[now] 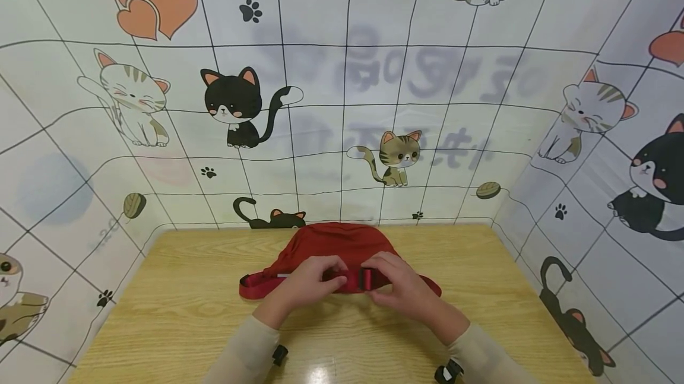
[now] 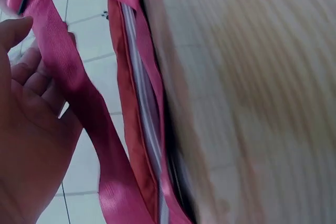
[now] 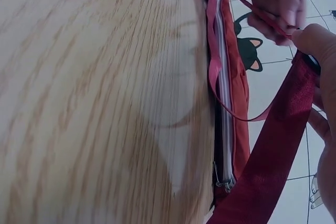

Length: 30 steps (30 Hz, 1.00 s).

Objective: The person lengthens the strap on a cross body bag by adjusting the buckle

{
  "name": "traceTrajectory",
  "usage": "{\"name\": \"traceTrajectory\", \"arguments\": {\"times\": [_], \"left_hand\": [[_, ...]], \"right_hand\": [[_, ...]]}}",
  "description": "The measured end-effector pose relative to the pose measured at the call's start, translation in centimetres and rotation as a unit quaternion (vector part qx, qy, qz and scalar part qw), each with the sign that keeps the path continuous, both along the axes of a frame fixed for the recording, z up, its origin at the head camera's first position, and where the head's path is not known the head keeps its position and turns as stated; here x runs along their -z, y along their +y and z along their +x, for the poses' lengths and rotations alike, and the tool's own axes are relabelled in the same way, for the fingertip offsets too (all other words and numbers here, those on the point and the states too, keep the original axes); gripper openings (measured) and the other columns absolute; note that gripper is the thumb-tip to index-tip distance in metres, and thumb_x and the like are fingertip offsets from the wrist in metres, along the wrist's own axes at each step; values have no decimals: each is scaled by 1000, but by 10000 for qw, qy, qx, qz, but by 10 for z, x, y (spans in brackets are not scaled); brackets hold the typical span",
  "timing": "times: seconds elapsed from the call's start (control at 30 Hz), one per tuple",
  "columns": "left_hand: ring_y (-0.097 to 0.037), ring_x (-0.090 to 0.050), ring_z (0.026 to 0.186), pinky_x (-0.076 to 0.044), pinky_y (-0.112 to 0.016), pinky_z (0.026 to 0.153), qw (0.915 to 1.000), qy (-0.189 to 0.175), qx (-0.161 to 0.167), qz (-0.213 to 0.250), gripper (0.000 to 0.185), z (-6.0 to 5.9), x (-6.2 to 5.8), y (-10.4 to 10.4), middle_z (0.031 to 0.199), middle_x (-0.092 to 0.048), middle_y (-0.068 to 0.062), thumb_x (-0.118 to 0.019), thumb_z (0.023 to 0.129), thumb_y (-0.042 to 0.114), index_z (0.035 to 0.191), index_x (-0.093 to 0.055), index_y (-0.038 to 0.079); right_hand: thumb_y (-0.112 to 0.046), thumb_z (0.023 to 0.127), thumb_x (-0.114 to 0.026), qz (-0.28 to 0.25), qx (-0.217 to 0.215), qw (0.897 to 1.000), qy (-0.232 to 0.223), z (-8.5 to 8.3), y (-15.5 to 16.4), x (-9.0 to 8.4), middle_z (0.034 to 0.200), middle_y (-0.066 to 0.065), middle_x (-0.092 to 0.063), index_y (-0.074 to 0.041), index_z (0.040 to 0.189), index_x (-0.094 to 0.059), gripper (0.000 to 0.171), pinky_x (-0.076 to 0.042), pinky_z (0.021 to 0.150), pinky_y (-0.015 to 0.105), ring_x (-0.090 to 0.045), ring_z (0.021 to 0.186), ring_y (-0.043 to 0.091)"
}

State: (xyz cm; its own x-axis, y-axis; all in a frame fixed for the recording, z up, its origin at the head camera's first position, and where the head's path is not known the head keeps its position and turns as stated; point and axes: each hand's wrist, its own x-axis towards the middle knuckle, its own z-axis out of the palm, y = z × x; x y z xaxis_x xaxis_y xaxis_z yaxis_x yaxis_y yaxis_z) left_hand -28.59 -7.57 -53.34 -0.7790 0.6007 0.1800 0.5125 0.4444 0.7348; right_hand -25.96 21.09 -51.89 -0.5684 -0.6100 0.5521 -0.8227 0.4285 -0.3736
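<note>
A red waist bag [image 1: 339, 243] lies on the table, its webbing strap drawn up along the near side. My left hand [image 1: 311, 280] holds the strap [image 2: 71, 72] between thumb and fingers; the left wrist view has several fingers behind the webbing. Across from it, my right hand [image 1: 402, 289] pinches the black buckle [image 1: 366, 279] with the strap threaded through. Both hands are close together in front of the bag, a short gap between them. In the right wrist view the strap hangs in a loop, and a zipper [image 3: 224, 103] runs along the bag. My right fingertips are partly hidden.
The wooden table [image 1: 176, 313] reaches back to a wall sheet [image 1: 320, 170] printed with cartoon cats and grid lines, which also encloses both sides. A strap loop [image 1: 251, 289] of the bag sticks out at the left. Black wrist mounts sit at both sleeves.
</note>
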Motion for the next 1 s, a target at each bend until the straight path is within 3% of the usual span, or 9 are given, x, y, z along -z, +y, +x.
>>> {"name": "traceTrajectory", "arguments": {"times": [0.17, 0.6, 0.7, 0.9, 1.0], "left_hand": [[-7, -60, 85, -53, -29, 78, 9998, -3, -46, -191, 3, -1, 4, -10, 91, -65, 16, -73, 109, 25, 111, -73, 26], [-7, -57, 79, -49, -27, 71, 9990, -333, 163, 245, 8, 2, -3, -4, 85, -62, 11, -68, 112, 19, 113, -75, 21], [-8, -59, 83, -50, -27, 73, 9988, -339, 197, 282, 10, 2, -3, 0, 89, -64, 12, -69, 112, 23, 116, -77, 18], [-9, -60, 90, -51, -29, 79, 9987, -255, 232, 376, 10, 3, -4, 6, 94, -65, 14, -69, 111, 21, 113, -76, 28], [-9, -60, 91, -51, -29, 80, 9986, -266, 247, 374, 9, 3, -5, 9, 94, -65, 13, -69, 112, 21, 114, -76, 26]], "right_hand": [[-2, 84, -92, 21, 80, 10000, -37, 3, 5, -1, 130, -3, -67, -9, 135, -69, 56, -58, 98, 32, -62, 119, 15], [-3, 84, -93, 64, 111, 9998, -179, 2, 8, 2, 131, -5, -67, -13, 137, -67, 59, -58, 99, 31, -62, 121, 13], [-3, 85, -92, 60, 91, 9998, -181, 2, 8, 3, 131, -4, -67, -13, 137, -67, 58, -59, 97, 32, -63, 120, 14], [-6, 87, -93, 78, 115, 9994, -323, 3, 6, 1, 130, -7, -66, -17, 136, -67, 57, -61, 95, 34, -62, 120, 11], [-5, 85, -95, 24, 49, 9997, -241, 3, 6, 1, 130, -5, -67, -16, 136, -67, 59, -63, 92, 36, -62, 120, 12]]}}
